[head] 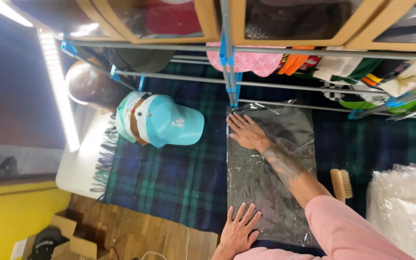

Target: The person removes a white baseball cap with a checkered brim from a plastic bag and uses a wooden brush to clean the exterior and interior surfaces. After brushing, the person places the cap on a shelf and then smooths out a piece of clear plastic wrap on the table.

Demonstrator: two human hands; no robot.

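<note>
Left hand: my left hand (239, 231) lies flat with the fingers spread on the near end of the clear plastic bag (270, 168); it grips nothing, it only presses.
Right hand: my right hand (247, 132) is also flat and open, palm down on the far part of the same bag, the fingers pointing to the bag's far left corner. It holds nothing.
Plastic bag: it lies flat on the plaid blanket (179, 173) that covers the bench, with something dark inside; I cannot tell what it is.
Cap: a turquoise cap (162, 123) with a white front stands on the blanket, left of the bag and apart from it.
Brush: a small wooden brush (342, 184) lies just beside the bag's right edge, next to my right forearm.
Plastic heap: a crumpled pile of clear plastic (403, 207) sits on the right.
Rack: grey metal rods (285, 50) with blue clips cross above the bench, with more caps behind.
</note>
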